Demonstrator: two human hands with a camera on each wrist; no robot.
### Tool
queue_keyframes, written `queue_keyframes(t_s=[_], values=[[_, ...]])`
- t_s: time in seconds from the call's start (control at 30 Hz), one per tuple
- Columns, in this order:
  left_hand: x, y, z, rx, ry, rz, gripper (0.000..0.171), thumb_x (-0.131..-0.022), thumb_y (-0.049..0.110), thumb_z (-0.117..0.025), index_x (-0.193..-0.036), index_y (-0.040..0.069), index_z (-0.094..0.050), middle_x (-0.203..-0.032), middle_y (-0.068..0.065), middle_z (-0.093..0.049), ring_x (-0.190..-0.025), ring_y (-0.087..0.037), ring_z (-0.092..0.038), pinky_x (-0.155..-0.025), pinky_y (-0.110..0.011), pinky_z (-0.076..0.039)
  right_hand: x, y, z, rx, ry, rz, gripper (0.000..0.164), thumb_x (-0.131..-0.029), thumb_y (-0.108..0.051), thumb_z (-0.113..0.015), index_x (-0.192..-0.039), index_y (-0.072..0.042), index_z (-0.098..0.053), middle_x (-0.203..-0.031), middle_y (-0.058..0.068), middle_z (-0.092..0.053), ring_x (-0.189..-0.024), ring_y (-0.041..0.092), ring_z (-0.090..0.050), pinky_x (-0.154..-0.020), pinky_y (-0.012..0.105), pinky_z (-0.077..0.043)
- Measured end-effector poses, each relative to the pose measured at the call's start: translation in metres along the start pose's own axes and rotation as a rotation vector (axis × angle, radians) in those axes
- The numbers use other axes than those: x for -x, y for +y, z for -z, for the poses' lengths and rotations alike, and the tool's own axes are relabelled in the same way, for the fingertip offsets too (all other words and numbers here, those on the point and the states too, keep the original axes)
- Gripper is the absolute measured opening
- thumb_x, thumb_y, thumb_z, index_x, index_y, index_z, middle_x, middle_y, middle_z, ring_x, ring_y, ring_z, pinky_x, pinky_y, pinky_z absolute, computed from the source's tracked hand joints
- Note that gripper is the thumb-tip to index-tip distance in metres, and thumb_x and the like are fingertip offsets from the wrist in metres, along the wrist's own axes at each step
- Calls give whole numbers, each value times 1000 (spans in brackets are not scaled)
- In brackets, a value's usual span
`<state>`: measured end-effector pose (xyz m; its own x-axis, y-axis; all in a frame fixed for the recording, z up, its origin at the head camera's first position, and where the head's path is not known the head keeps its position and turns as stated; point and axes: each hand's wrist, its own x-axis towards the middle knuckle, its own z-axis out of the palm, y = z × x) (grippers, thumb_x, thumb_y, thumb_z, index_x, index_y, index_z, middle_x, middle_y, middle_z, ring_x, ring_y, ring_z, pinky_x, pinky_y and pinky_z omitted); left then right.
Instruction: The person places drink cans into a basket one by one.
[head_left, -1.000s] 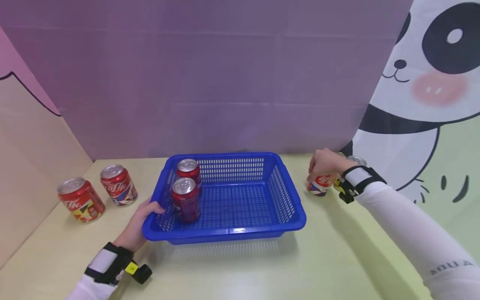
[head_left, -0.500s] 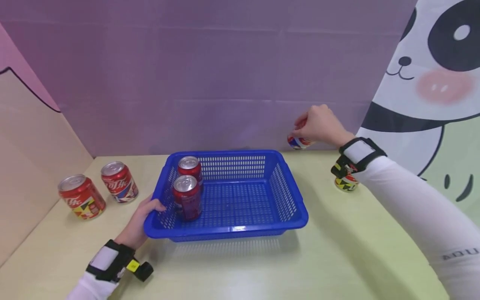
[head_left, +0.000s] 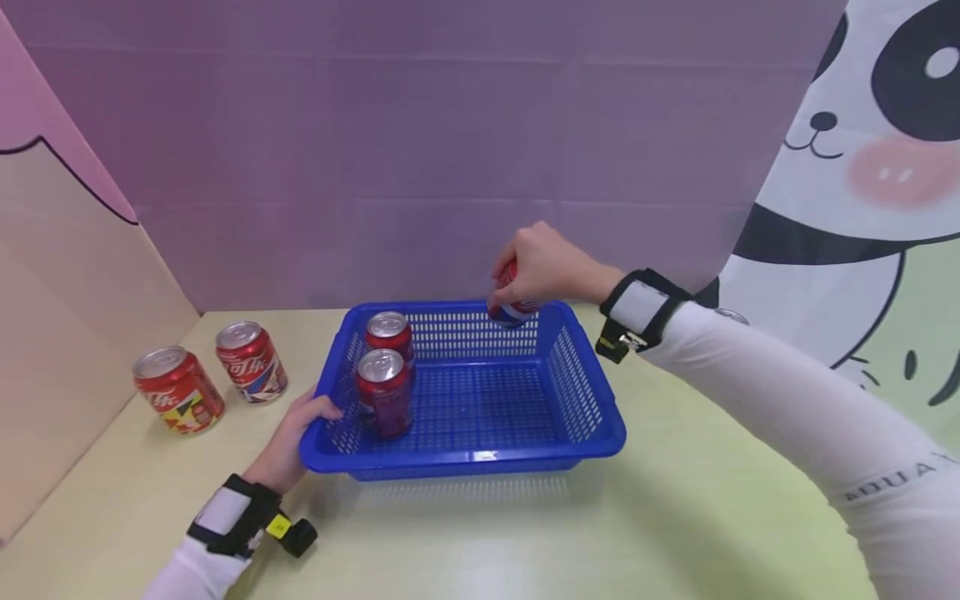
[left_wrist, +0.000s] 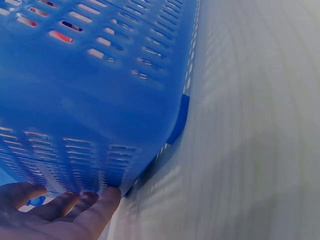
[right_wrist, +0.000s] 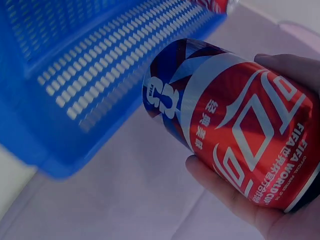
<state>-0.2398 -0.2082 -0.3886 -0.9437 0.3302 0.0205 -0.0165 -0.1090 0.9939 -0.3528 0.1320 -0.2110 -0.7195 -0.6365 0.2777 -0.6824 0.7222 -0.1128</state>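
My right hand grips a red soda can with a blue-and-white patterned end, above the back right rim of the blue plastic basket. In the right wrist view, thumb and fingers lie on either side of the can. At the basket's left side, my left hand holds the rim, its thumb over the top. Its fingers rest against the slotted outer wall in the left wrist view. Inside the basket, two red cans stand at the left, a rear can and a front can.
Left of the basket, a red-and-yellow can and a red-and-blue can stand on the pale table. Another can is mostly hidden behind the right forearm. A purple backdrop rises behind the table.
My right hand has lifted the can off the table at the right and carried it left to the basket's back right rim. The left hand keeps its hold on the basket.
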Motion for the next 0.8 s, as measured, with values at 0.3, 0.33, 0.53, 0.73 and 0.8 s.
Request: queue_keyframes(t_s=[0.3,0.33,0.53,0.73,0.8], values=[[-3,-3,-4,33,17,-38,65,-89,10,-38,-150,-3,-21,-132,-17,-51,-110,-29,-59,-90,-41,-51,-32,-38,-33,32,-192,64,30,-71,-41,-85,-77,-13,-74,-68,-4,-64,-61,13,-61,-52,26,-52],[-3,-3,-4,31,20,-42,64,-88,9,-38,-149,-3,-22,-131,-17,-51,-109,-30,-59,-89,-41,-51,-35,-41,-37,27,-207,63,29,-71,-39,-85,-74,-13,-72,-67,-4,-64,-60,13,-62,-52,26,-52],[-1,-3,-6,26,24,-31,66,-88,10,-38,-150,-3,-21,-133,-22,-50,-109,-33,-59,-89,-43,-51,-48,-52,-65,50,-272,56,28,-69,-36,-84,-70,-14,-67,-66,-5,-64,-60,10,-62,-52,24,-52],[-3,-3,-11,31,39,-32,66,-86,9,-39,-150,-3,-24,-133,-22,-50,-108,-30,-59,-89,-42,-51,-51,-51,-88,74,-294,85,31,-68,-34,-83,-67,-12,-62,-62,-4,-60,-54,11,-59,-47,26,-49],[-5,-5,-13,38,39,-30,67,-86,8,-40,-150,-3,-25,-134,-21,-50,-109,-29,-59,-89,-41,-51,-49,-49,-95,76,-309,81,30,-68,-33,-84,-67,-12,-62,-62,-3,-60,-53,12,-58,-46,27,-49]])
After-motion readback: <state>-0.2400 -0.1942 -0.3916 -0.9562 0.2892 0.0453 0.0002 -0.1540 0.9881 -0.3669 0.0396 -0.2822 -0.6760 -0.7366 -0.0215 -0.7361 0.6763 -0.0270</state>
